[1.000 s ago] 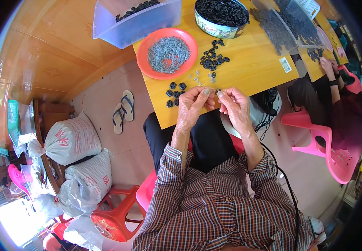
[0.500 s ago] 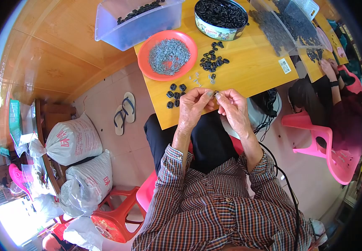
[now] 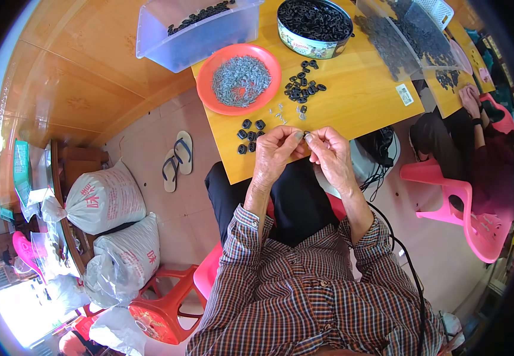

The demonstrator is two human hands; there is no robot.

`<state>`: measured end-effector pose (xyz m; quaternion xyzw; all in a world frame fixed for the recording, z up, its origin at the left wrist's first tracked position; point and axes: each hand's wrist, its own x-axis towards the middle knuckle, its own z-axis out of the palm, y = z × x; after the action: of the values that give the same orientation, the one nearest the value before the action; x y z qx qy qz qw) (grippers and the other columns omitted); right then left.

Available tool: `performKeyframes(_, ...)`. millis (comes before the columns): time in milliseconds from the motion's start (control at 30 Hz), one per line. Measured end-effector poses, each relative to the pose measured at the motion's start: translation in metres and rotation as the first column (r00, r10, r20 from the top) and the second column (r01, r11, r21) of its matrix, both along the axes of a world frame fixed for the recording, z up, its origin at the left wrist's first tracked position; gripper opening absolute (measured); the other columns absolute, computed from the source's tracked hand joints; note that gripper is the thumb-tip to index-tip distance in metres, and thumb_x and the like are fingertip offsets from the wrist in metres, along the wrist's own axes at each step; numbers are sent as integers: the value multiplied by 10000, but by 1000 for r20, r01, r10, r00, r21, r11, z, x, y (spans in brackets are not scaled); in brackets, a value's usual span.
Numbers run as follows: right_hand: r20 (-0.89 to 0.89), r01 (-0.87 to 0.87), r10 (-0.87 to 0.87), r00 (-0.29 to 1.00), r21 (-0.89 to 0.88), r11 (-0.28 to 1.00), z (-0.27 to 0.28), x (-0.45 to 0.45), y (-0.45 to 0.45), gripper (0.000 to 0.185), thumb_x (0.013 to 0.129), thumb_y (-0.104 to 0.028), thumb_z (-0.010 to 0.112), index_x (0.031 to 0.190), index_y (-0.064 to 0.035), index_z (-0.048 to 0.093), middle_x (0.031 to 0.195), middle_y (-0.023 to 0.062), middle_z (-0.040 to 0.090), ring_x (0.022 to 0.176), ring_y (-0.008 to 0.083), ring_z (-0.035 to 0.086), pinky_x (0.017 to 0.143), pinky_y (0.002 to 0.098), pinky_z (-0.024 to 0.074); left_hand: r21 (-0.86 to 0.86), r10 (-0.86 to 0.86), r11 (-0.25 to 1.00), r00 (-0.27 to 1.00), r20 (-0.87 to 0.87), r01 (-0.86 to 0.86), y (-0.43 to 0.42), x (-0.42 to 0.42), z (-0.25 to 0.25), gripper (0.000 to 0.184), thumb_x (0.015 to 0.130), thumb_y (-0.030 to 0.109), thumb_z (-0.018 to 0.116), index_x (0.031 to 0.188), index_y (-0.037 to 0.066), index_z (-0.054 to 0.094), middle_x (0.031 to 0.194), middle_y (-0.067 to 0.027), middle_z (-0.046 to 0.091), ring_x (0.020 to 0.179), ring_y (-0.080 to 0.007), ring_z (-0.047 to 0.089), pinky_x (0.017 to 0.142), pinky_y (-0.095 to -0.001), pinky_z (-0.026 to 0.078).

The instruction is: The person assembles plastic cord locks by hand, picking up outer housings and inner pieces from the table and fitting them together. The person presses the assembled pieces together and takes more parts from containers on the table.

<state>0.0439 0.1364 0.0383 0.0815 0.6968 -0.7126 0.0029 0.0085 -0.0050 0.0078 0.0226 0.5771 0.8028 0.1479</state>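
At the table's near edge, my left hand [image 3: 273, 155] and my right hand [image 3: 332, 157] meet, each with thumb and fingers pinched. Between the fingertips is a small black part [image 3: 306, 134], mostly hidden by the thumbs. Left of my left hand, several black oval pieces [image 3: 251, 136] lie grouped on the yellow table [image 3: 358, 98]. Just beyond my hands are a few tiny pale pins [image 3: 279, 115] and a loose scatter of black pieces [image 3: 303, 90]. An orange-red plate [image 3: 205, 94] holds a heap of small silvery pins [image 3: 239, 74].
A round tin [image 3: 310, 47] full of black pieces stands at the back, beside a clear plastic bin [image 3: 200, 44]. More black parts fill a clear tray [image 3: 411, 44] at right. Another person's hands [image 3: 470, 99] are over the adjoining table; a pink chair [image 3: 453, 196] stands there.
My hands stay pinched together in nearly the same place, with slight finger movement. The other person's hands have drawn back a little from the black pieces at right.
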Motion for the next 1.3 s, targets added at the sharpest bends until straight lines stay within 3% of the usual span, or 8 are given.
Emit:
performKeyframes(400,22,73,-73,997,-16,997,1,-3,8,178,902,-190,624,859,-22,582,689,-15,554,560,32,490,497,183,382,-22,-3,1000,1000,-27,3,8,-5,4,187,918,125,599,964,-50,648,777,-27,637,657,-68,604,589,-221,520)
performKeyframes(500,12,116,-115,993,-53,992,1,-3,13,192,901,-208,626,864,-24,585,711,-13,563,559,31,489,497,178,377,-216,47,973,988,-144,-77,16,-17,6,156,901,89,600,951,-46,660,799,-62,657,642,-100,600,589,-237,505)
performKeyframes(567,48,137,-134,990,-60,989,2,-4,16,198,903,-219,624,868,-27,588,725,-12,568,557,30,488,500,174,377,-533,-28,762,802,-596,-369,20,-35,10,114,839,54,630,921,-9,678,784,-107,656,640,-173,617,604,-297,503)
performKeyframes(600,45,138,-136,990,-61,989,2,-4,16,198,903,-219,624,868,-27,588,725,-12,568,557,30,488,500,174,377,-532,-30,762,801,-598,-369,23,-44,9,114,839,54,630,921,-9,678,784,-107,656,640,-173,617,604,-297,503)
performKeyframes(667,42,153,-151,988,-59,986,4,-4,17,199,904,-222,623,871,-28,589,725,-12,569,555,29,487,500,170,379,-556,-89,668,689,-719,-494,31,-58,8,110,783,51,645,880,19,686,788,-149,634,691,-282,625,646,-377,496)
performKeyframes(767,66,169,-164,984,-81,982,6,-5,19,195,906,-217,621,871,-27,591,727,-14,572,553,27,487,500,170,382,-702,-159,538,762,-627,-466,40,-66,8,116,771,79,654,873,32,683,822,-161,624,766,-345,614,686,-430,492)
performKeyframes(867,67,171,-165,984,-109,979,3,-6,21,185,908,-206,619,868,-27,596,725,-16,573,548,26,486,498,171,382,-750,-205,454,763,-614,-481,45,-69,9,131,766,123,674,875,50,679,834,-155,607,790,-342,616,691,-438,493)
performKeyframes(1300,78,168,-160,984,-115,979,2,-7,22,183,903,-197,626,848,-24,600,695,-19,565,538,26,479,492,172,372,-784,-286,356,739,-610,-508,50,-79,1,109,776,87,653,867,32,632,888,-168,573,854,-348,613,660,-428,515)
